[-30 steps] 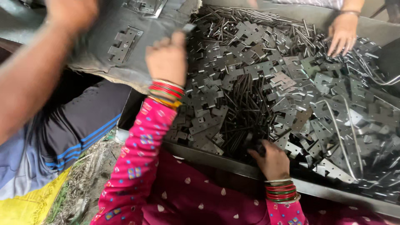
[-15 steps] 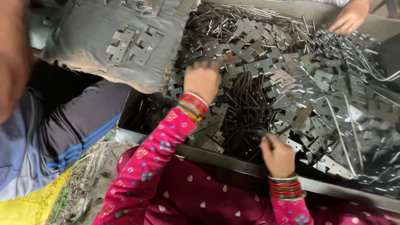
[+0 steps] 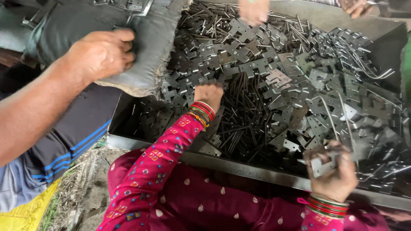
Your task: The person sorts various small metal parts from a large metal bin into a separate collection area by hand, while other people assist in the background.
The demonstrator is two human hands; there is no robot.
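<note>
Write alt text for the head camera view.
The left hand digs into a tray of metal plates and rods while the right hand grips one plate. A co-worker's hand holds a grey sack beside it.

Both arms wear long magenta sleeves [image 3: 158, 171] printed with small squares of yellow, blue and red. Beside the left hand [image 3: 208, 95], the wrist carries a stack of red, green and gold bangles [image 3: 201, 112]; beside the right hand [image 3: 332, 173], a like stack [image 3: 325, 207] in red and green. Below the sleeves lies a darker maroon garment [image 3: 205, 199] dotted with pale drop shapes.
</note>
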